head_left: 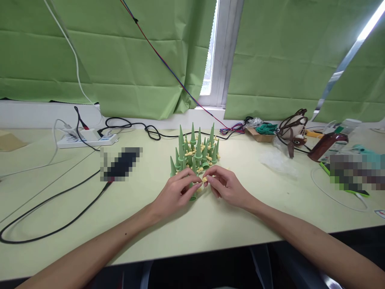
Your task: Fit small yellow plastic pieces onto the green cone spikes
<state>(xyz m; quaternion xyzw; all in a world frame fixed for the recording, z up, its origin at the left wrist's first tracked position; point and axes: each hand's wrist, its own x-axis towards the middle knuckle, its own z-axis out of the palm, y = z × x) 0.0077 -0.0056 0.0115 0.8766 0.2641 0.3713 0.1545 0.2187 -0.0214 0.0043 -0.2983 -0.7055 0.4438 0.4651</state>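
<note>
Near the middle of the table, my left hand (pixel 179 186) and my right hand (pixel 227 184) meet fingertip to fingertip. Between them is a small yellow plastic piece (pixel 205 180), pinched by the thumb and fingers of my right hand. My left thumb and index finger close on its left end; the fingers partly cover it. Just beyond stands a cluster of green plastic cones (pixel 198 150) joined with little yellow connectors (pixel 190 153). A green cone base (pixel 193 197) shows beneath my left fingers.
At the left are a power strip (pixel 87 139) and a blurred dark device (pixel 122 163) on a black cable. Toward the right lie crumpled clear plastic (pixel 278 162), a brown bottle (pixel 327 145) and a green-edged phone (pixel 345 180). Green curtains (pixel 144 60) hang behind the table.
</note>
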